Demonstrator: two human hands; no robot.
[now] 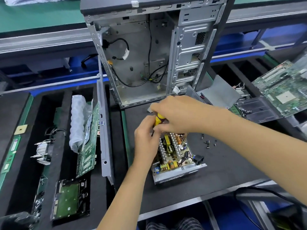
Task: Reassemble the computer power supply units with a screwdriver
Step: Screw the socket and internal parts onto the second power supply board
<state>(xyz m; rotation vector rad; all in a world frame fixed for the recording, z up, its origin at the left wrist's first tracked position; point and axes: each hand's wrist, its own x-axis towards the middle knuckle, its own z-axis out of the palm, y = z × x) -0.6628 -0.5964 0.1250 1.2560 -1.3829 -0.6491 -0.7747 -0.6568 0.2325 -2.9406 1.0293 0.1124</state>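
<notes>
An open power supply unit (174, 156) lies on the black mat, its circuit board, heat sinks and coils exposed inside a grey metal tray. A screwdriver with a yellow handle (159, 119) stands over the unit's far left corner. My right hand (177, 112) grips the top of the handle. My left hand (146, 138) curls round the lower part of the screwdriver beside the unit's left edge. The shaft and tip are hidden behind my hands.
Loose screws (208, 142) lie right of the unit. An empty computer case (149, 52) stands behind it. A motherboard (282, 90) and a grey cover (217, 93) sit at right. Foam slots at left hold a circuit board (88, 146), heat sink (42, 151) and hard drive (69, 200).
</notes>
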